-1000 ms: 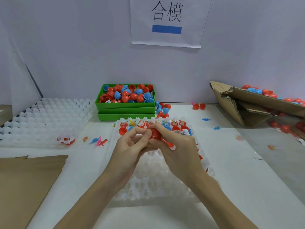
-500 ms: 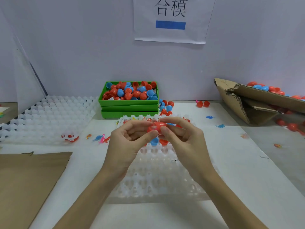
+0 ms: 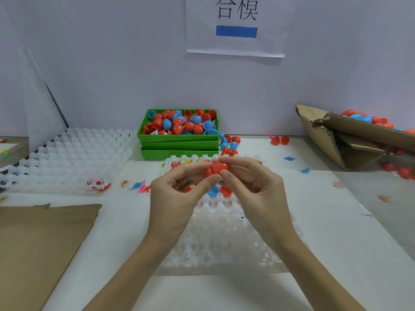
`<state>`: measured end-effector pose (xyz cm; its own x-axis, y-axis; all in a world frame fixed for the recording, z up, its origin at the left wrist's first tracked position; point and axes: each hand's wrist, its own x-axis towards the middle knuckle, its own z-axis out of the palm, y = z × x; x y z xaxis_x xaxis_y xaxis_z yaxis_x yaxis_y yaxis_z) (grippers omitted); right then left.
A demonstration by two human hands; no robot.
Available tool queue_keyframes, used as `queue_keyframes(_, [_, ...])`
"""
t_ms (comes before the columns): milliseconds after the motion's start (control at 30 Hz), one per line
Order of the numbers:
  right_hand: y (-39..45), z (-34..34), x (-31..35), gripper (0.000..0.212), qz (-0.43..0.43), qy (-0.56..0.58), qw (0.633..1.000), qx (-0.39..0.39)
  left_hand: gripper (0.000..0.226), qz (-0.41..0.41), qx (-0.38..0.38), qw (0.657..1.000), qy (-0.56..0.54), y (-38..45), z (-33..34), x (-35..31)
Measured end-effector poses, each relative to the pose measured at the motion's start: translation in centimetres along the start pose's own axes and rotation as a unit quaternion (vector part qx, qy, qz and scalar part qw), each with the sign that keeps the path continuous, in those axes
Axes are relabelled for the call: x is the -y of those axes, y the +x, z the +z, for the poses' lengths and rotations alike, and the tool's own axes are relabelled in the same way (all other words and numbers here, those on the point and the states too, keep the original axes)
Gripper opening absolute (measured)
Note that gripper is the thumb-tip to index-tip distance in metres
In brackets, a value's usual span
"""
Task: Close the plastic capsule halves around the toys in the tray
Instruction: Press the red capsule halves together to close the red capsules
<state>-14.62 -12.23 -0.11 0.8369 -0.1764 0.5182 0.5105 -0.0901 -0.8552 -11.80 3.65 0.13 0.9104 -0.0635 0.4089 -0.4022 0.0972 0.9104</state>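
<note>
I see both hands raised over the far end of the translucent white dimpled tray (image 3: 220, 239). The left hand (image 3: 177, 198) and right hand (image 3: 253, 189) pinch 1 smooth red capsule (image 3: 216, 169) between thumbs and fingertips, its 2 rounded halves meeting at a visible seam. Just under the capsule, a blue half (image 3: 213, 191) and a red half (image 3: 225, 191) sit in tray cups. Beyond the tray, stacked green bins (image 3: 179, 144) hold glossy red and blue shells.
</note>
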Motion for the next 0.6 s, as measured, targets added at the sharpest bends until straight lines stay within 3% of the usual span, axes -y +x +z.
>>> queue_keyframes(300, [-0.3,0.5,0.1,0.03,-0.038,-0.023,0.999,0.006,0.032,0.016,-0.024,0.999,-0.016,-0.3,0.1,-0.2])
queue_keyframes(467, [-1.0,1.1,-0.2,0.047,-0.12,-0.206,0.971,0.019,0.028,0.0,-0.037,0.998,-0.05,-0.4,0.3,-0.4])
queue_keyframes(600, [-1.1,1.4,-0.2,0.058,-0.151,-0.302,0.941,-0.03,0.028,-0.058,-0.027,0.994,-0.085,-0.7,1.0,-0.2])
